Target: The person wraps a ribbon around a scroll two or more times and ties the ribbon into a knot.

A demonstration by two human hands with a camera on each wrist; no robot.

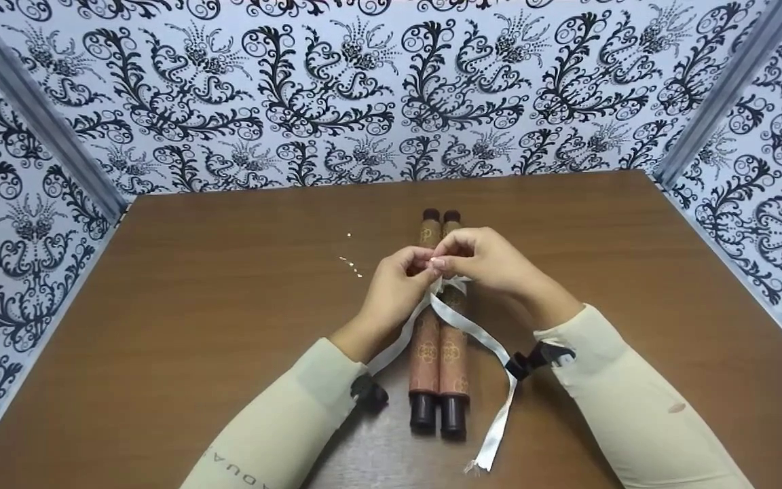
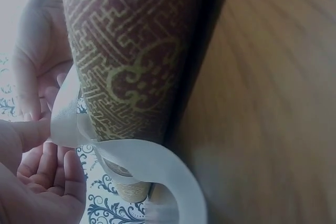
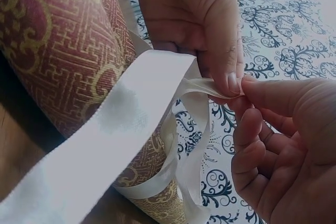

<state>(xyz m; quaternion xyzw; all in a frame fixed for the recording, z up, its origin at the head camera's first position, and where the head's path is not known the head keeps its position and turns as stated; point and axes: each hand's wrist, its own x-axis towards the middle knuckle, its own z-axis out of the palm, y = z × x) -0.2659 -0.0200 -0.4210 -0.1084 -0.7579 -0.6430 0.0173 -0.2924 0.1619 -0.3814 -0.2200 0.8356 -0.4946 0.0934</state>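
Two rolled scrolls with patterned reddish-gold covers and dark end knobs lie side by side, the left scroll (image 1: 423, 370) against the right scroll (image 1: 454, 370). A white ribbon (image 1: 469, 329) passes around them near the middle, its two tails trailing toward the near side. Above the scrolls my left hand (image 1: 389, 293) and right hand (image 1: 503, 272) meet at the fingertips. In the right wrist view, thumbs and fingers of both hands pinch a narrow folded part of the ribbon (image 3: 207, 86). A loop of ribbon (image 2: 65, 114) stands beside the patterned cover (image 2: 131, 51) in the left wrist view.
The scrolls lie on a brown wooden table (image 1: 228, 326). Small white bits (image 1: 351, 265) are scattered left of the hands. Panels with black scrollwork, such as the back panel (image 1: 364, 88), enclose the back and sides. The right ribbon tail ends frayed near the front.
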